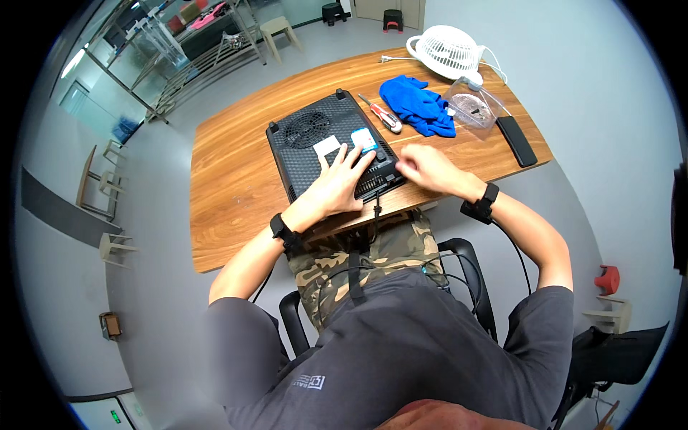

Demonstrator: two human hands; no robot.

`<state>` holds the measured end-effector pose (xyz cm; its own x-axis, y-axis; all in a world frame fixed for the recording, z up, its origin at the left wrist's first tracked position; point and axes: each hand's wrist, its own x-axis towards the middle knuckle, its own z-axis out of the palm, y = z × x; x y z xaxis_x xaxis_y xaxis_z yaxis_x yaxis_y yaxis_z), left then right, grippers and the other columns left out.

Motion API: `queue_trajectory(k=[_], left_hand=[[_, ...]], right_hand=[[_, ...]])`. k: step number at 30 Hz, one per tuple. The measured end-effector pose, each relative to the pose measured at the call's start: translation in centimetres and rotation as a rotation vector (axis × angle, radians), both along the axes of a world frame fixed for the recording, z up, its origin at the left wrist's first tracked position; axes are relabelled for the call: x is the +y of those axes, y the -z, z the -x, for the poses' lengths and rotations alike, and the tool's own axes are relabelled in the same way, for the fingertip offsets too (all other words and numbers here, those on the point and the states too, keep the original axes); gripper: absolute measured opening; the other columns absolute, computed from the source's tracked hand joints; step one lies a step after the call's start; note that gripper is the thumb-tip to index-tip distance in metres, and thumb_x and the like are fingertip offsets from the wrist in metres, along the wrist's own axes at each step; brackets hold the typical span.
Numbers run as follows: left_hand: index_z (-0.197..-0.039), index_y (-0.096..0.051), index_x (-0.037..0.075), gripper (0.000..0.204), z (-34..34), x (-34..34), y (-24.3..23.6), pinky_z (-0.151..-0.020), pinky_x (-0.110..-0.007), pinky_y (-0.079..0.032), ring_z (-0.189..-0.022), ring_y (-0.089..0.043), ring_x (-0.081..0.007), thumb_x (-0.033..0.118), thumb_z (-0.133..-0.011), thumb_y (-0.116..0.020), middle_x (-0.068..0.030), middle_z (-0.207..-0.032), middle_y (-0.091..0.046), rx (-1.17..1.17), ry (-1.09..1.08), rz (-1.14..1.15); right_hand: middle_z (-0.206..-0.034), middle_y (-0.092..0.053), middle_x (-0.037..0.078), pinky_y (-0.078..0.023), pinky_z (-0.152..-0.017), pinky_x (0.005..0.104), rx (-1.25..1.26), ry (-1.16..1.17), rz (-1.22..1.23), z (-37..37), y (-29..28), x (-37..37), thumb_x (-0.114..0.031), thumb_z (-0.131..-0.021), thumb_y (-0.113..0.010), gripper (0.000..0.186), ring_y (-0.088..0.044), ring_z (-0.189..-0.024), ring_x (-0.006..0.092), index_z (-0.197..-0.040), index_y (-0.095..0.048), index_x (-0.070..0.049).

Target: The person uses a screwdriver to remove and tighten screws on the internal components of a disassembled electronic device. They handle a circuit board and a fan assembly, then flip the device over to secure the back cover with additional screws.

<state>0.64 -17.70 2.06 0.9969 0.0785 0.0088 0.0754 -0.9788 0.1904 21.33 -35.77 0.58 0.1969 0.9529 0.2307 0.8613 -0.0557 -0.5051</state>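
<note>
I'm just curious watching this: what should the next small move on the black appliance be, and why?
Perhaps test its near right corner with the right hand: that hand is curled by the corner, the left hand lies spread on the black appliance as if steadying it, and the screwdriver lies on the table.

The casing (344,127) at the centre is black with a fine repeating texture; one label (326,144) on it is plain white, another sticker (362,138) white and blue. The tabletop (231,161) is warm brown with darker streaked grain. Upper right: a vivid blue cloth (418,106), a white fan (446,51), a red-and-whitish screwdriver (389,120). Lower centre: tan, green and brown camouflage trousers (394,244), then a dark grey shirt (430,344) with pale print.
</note>
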Motion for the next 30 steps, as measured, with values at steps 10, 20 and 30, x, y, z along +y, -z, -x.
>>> queue_trajectory(k=[10,20,30], left_hand=[[-0.160,-0.029,0.014,0.108,-0.1,0.0,-0.5,-0.113,-0.080,-0.024,-0.152,-0.026,-0.0502,0.029,-0.069,-0.085,-0.0191,-0.166,-0.027,-0.008,-0.005,0.018],[-0.159,-0.033,0.014,0.104,0.2,0.1,0.3,-0.115,-0.078,-0.026,-0.152,-0.025,-0.0490,0.027,-0.069,-0.085,-0.0191,-0.166,-0.026,0.004,0.000,-0.039],[-0.158,-0.036,0.015,0.101,0.2,0.2,0.5,-0.114,-0.078,-0.027,-0.152,-0.025,-0.0490,0.028,-0.071,-0.084,-0.0188,-0.166,-0.026,0.011,0.002,-0.070]], right_hand=[[-0.103,-0.067,0.017,-0.058,-0.080,0.0498,-0.203,-0.478,0.260,5.0,0.8,-0.8,-0.043,-0.103,-0.057,0.042,-0.070,-0.093,0.0394,-0.132,-0.061,-0.013],[-0.109,-0.060,0.016,-0.056,-0.081,0.0490,-0.109,-0.413,0.266,3.3,1.7,-1.7,-0.036,-0.100,-0.062,0.035,-0.066,-0.097,0.0393,-0.118,-0.061,-0.006],[-0.107,-0.061,0.018,-0.054,-0.086,0.0471,0.023,-0.372,0.157,2.8,3.1,-2.2,-0.017,-0.095,-0.066,0.022,-0.064,-0.099,0.0407,-0.111,-0.061,-0.002]])
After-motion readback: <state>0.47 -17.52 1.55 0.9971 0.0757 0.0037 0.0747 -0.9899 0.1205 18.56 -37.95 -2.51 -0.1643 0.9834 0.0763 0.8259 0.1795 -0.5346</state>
